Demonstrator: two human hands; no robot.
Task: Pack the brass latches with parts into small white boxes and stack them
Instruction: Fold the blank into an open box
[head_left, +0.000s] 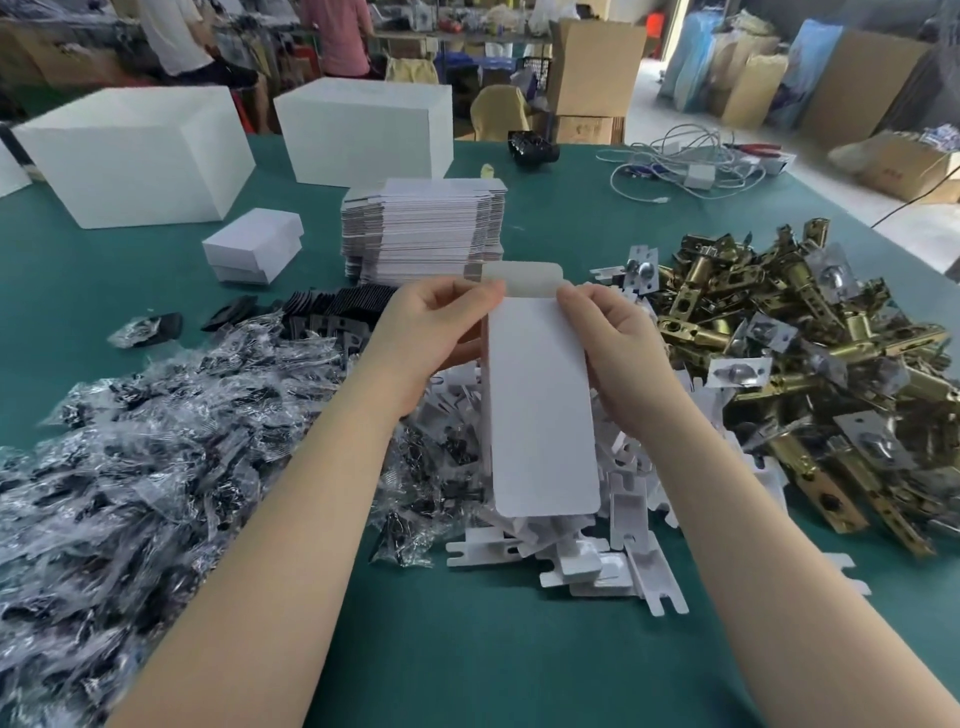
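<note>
Hands (436, 332) (613, 348) on box (543, 405), lengthwise away.

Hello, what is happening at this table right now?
A person is packing brass latches. Both hands, left hand and right hand, hold one small white box by its far end, where the flap is open. No latch is picked yet. The latch pile lies to the right, bagged parts to the left, flat box blanks behind, and two finished boxes are stacked farther left.
</note>
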